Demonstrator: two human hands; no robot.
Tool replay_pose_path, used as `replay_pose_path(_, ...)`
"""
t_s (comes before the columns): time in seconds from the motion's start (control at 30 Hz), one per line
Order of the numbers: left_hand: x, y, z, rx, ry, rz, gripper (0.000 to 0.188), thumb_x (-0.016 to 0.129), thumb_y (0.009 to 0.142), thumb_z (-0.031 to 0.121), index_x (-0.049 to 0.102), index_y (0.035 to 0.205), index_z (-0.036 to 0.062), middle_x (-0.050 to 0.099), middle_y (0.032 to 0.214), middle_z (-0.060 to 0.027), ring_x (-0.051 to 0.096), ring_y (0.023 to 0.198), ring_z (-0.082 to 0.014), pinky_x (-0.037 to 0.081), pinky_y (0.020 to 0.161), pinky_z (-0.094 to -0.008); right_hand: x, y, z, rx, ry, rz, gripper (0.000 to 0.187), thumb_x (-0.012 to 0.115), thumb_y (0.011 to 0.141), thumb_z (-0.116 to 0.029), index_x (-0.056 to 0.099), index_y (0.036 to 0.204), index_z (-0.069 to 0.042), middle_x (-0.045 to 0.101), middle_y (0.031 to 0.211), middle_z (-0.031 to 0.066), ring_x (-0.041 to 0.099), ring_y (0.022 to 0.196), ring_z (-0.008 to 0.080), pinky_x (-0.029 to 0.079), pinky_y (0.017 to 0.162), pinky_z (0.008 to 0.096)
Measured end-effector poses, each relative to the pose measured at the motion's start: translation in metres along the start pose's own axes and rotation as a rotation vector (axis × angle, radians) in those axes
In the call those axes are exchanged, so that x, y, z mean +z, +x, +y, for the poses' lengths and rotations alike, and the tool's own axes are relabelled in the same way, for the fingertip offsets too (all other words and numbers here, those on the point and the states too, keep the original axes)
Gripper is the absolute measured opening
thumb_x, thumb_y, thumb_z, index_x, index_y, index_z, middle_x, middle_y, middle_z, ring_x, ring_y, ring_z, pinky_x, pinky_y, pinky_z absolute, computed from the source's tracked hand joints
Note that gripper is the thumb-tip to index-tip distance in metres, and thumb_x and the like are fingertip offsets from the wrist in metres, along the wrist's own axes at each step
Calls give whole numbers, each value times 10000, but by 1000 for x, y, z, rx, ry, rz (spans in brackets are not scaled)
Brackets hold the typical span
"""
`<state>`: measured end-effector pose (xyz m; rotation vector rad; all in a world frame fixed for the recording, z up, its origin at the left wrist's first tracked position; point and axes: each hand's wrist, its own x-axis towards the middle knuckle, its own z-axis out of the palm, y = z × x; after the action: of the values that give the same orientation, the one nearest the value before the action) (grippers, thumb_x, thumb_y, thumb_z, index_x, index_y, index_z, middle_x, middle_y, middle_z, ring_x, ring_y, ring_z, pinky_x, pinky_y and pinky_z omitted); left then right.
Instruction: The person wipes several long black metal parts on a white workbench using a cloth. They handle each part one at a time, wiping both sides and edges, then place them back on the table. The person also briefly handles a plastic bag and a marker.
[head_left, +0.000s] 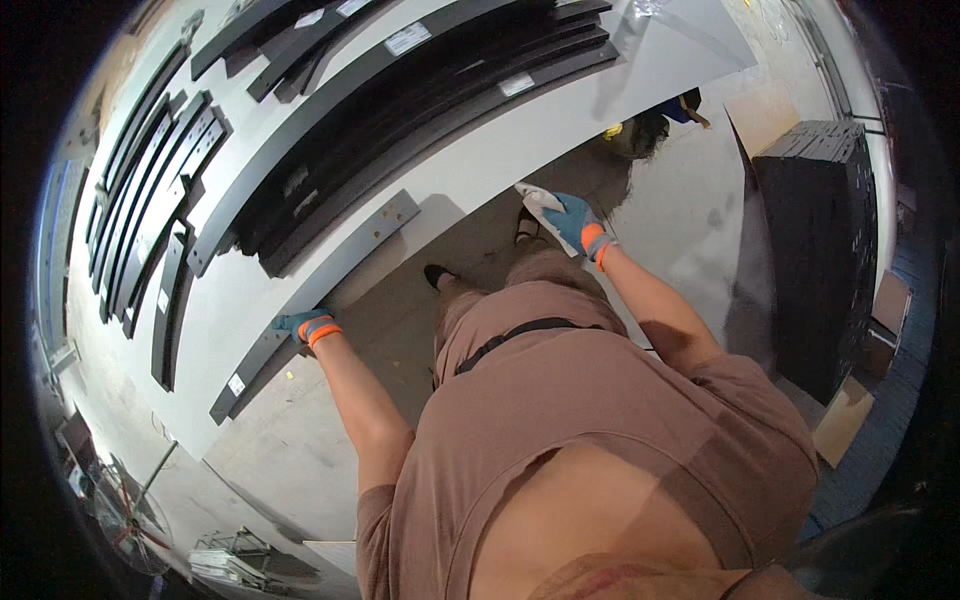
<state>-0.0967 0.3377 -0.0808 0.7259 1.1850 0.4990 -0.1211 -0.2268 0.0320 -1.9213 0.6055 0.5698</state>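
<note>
My left hand point(303, 325), in a blue glove with an orange cuff, grips the near edge of a long dark grey metal bar point(340, 270) that lies along the front edge of a white table point(480, 160). My right hand point(572, 222), gloved the same way, holds a crumpled white cloth point(538, 201) just off the table's front edge. Both forearms come up from my brown shirt below.
Long black panels and rails point(420, 110) lie in stacks across the table, with more strips point(150, 190) at its left end. A tall stack of black boards point(815, 220) stands on the floor to the right, cardboard boxes point(845, 420) beside it. Another person's dark head point(650, 128) shows beyond the table.
</note>
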Motion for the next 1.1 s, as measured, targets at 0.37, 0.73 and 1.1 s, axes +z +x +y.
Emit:
replay_pose_path(0.37, 34, 7, -1, 120, 1231, -51, 510, 622, 858, 517, 690, 1120, 84, 693, 1220, -49, 644, 1118, -261, 509, 923, -393, -138, 42, 67, -101, 135, 35, 353, 666, 930, -250, 646, 1208, -33, 669, 985, 35, 591, 843, 131, 496, 744, 318)
replay_pose_path(0.73, 268, -185, 11, 1386, 1821, -233, 1002, 795, 714, 537, 350, 1528, 159, 285, 1588, -203, 222, 1481, -398, 220, 1208, -495, -178, 92, 61, -17, 127, 22, 359, 665, 902, -211, 657, 1223, -50, 682, 1010, 29, 605, 876, 136, 503, 773, 308)
replay_pose_path(1.1, 363, -164, 27, 1251, 2186, -850, 396, 767, 750, 373, 656, 1037, 124, 687, 1082, -153, 641, 1046, -368, 513, 906, -465, -233, 80, 51, 72, 463, 209, 400, 664, 919, -170, 631, 1292, -30, 685, 1116, 20, 619, 982, 123, 492, 864, 289)
